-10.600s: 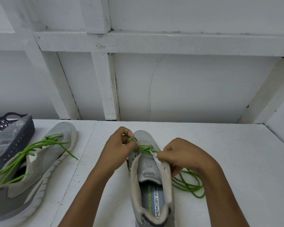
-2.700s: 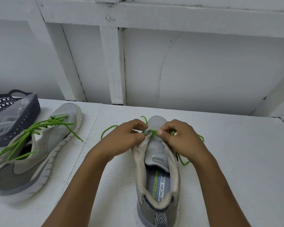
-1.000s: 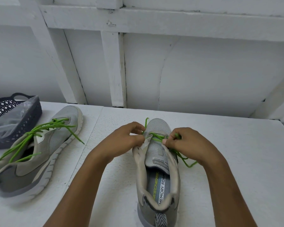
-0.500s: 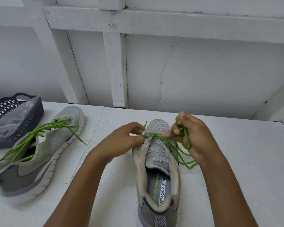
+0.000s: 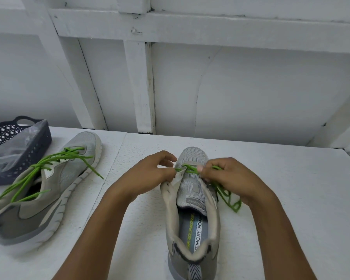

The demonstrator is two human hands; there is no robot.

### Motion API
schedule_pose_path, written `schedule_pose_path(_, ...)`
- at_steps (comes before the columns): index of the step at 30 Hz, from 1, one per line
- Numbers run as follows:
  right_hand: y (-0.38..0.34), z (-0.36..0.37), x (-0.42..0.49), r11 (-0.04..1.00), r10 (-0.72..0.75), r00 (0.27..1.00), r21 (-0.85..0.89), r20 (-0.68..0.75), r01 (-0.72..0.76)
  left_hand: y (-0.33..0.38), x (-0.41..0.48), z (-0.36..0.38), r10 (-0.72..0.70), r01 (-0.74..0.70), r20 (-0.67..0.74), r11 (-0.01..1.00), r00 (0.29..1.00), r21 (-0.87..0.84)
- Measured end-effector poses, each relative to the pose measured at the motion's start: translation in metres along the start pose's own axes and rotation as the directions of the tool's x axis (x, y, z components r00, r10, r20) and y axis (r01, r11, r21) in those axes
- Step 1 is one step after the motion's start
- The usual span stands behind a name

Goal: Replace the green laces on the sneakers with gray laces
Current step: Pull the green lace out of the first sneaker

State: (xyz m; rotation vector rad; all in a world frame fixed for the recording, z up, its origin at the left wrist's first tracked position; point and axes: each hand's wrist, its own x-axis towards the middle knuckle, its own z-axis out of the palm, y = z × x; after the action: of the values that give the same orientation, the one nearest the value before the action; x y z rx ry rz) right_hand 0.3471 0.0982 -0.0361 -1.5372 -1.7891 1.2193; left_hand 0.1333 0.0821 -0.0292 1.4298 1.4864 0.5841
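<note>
Right hand (image 5: 232, 177) has come down from its raised pull of half a second ago, back to the front eyelets; left hand (image 5: 150, 174) has barely shifted. Right: thumb and forefinger pinch the lace (image 5: 188, 168) where it crosses the tongue, the other fingers curled. How many strands are in the pinch is hidden by the knuckles. Left: thumb and curled fingers pinch the left eyelet flap of the shoe (image 5: 192, 223). The lace meets those fingertips; whether it is in that pinch too cannot be told. Between the hands a short green span runs over the mesh near the toe. Slack lace loops out from under the right palm and lies on the table (image 5: 291, 199) just beside the shoe's right side, its ends not visible. Shoe stands upright, toe away, heel toward the camera, and the heel's bottom is cut by the frame edge. Its lower eyelets are bare and the insole print is readable. Both forearms run off the lower edge. Well to the left, second shoe (image 5: 55, 190) lies angled, toe away, its heel blurred and partly cut at the left edge. Second lace (image 5: 49, 164), green, is loosened, strands trailing over the collar and onto the table. Just beyond it is a dark basket (image 5: 39, 146), cut by the left edge, holding a clear bag (image 5: 6, 154); its contents cannot be made out.
</note>
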Motion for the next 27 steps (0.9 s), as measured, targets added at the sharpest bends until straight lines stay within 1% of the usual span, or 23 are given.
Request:
schedule_pose_path(1,-0.003,0.001,0.001,0.987,-0.020,0.999,0.161,-0.049,0.027,0.000,0.000,0.000,-0.005,0.005,-0.002,1.000,1.000,-0.003)
schedule_pose_path(2,-0.006,0.002,0.001,0.945,-0.016,0.996,0.324,-0.086,0.043,0.000,0.000,0.000,-0.008,0.008,-0.004,1.000,1.000,-0.005)
schedule_pose_path(3,-0.009,0.002,0.001,0.887,-0.010,0.996,0.459,-0.092,0.052,0.000,0.000,0.000,-0.005,0.005,-0.004,1.000,1.000,-0.005)
schedule_pose_path(4,-0.012,0.002,0.000,0.831,-0.008,0.997,0.554,-0.080,0.051,0.000,-0.001,0.000,-0.004,0.004,-0.004,1.000,1.000,-0.004)
schedule_pose_path(5,-0.015,0.003,-0.002,0.795,-0.001,0.997,0.605,-0.078,0.048,0.000,-0.001,0.000,-0.003,0.003,-0.005,1.000,1.000,-0.002)
schedule_pose_path(7,-0.015,0.003,0.000,0.748,0.044,0.991,0.662,-0.125,0.050,0.000,-0.001,-0.001,-0.003,0.003,-0.008,1.000,1.000,0.002)
schedule_pose_path(9,-0.012,0.001,0.003,0.681,0.136,0.974,0.731,-0.180,0.040,0.000,-0.002,-0.001,-0.003,0.003,-0.009,1.000,1.000,0.007)
schedule_pose_path(10,-0.009,-0.001,0.004,0.668,0.177,0.964,0.743,-0.200,0.032,0.001,-0.002,-0.001,-0.004,0.004,-0.010,1.000,1.000,0.007)
schedule_pose_path(11,-0.007,-0.003,0.005,0.687,0.205,0.953,0.727,-0.224,0.023,0.001,-0.002,-0.001,-0.004,0.004,-0.012,1.000,1.000,0.006)
schedule_pose_path(13,-0.002,-0.008,0.004,0.776,0.208,0.946,0.631,-0.249,-0.004,0.001,-0.003,-0.001,0.002,-0.002,-0.014,1.000,1.000,0.006)
schedule_pose_path(15,0.002,-0.011,0.003,0.877,0.187,0.960,0.476,-0.208,-0.067,0.001,-0.002,-0.001,0.011,-0.011,-0.012,1.000,1.000,0.012)
schedule_pose_path(17,0.003,-0.010,0.001,0.954,0.171,0.976,0.271,-0.131,-0.131,0.000,-0.002,0.000,0.023,-0.023,-0.015,1.000,1.000,0.013)
schedule_pose_path(19,0.003,-0.006,0.001,0.988,0.147,0.987,0.069,-0.072,-0.142,0.001,-0.002,0.002,0.044,-0.044,-0.018,0.999,0.999,0.003)
schedule_pose_path(21,0.002,-0.001,0.000,0.987,0.148,0.989,-0.065,-0.014,-0.149,0.003,-0.002,0.004,0.070,-0.070,-0.021,0.998,0.997,0.002)
schedule_pose_path(24,0.001,0.001,-0.001,0.982,0.155,0.987,-0.115,0.038,-0.150,0.007,-0.001,0.007,0.124,-0.124,-0.032,0.992,0.992,0.019)
schedule_pose_path(27,0.000,-0.005,-0.001,0.985,0.164,0.985,-0.064,0.061,-0.160,0.010,0.003,0.011,0.171,-0.167,-0.054,0.984,0.984,0.065)
